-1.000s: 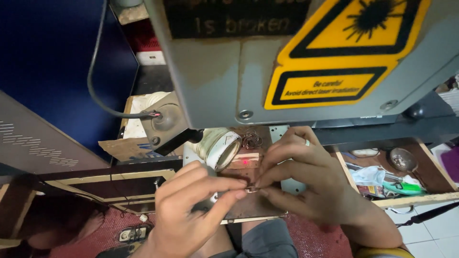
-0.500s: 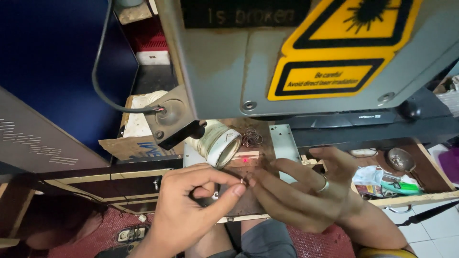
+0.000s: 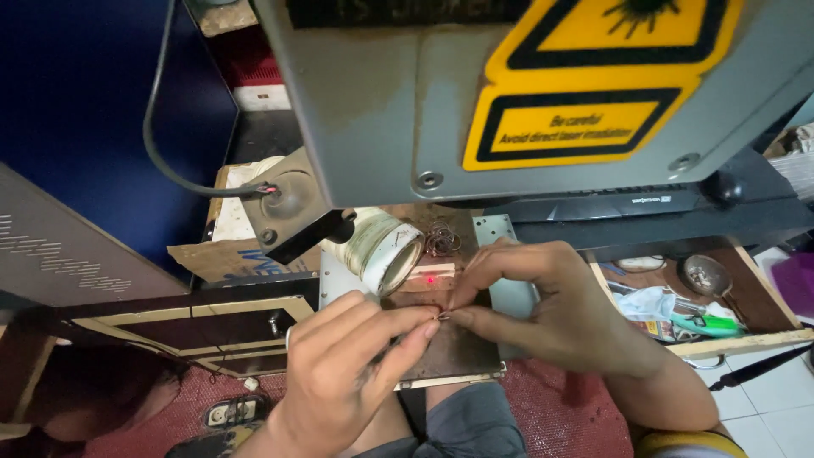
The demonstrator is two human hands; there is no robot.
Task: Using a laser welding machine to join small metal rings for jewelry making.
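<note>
Since half a second ago the right hand (image 3: 560, 318) has drawn in from its flatter spread, and both hands now meet at one small point over the dark metal plate (image 3: 454, 356). There a tiny metal ring (image 3: 443, 316) sits pinched between them, just in front of the red laser dot (image 3: 430, 279) glowing on the plate. The left hand (image 3: 352, 373) comes up from the near side of the plate, its grip closed on the ring with thumb and extended fingers; the right hand closes on the same ring from the other side, thumb and forefinger tips together.

Just behind the red dot, a cream-coloured cylindrical lens housing (image 3: 381, 246) tilts down toward the plate. Beside it, further back on the plate, lies a small heap of wire rings (image 3: 442, 237). Above the plate looms the grey machine head (image 3: 407, 93) bearing a yellow and black warning label (image 3: 585, 85), with a black cable (image 3: 170, 161) running to a fitting at its left. To the right of the plate, a wooden tray (image 3: 746, 339) holds a green lighter (image 3: 708, 323) and crumpled plastic.
</note>
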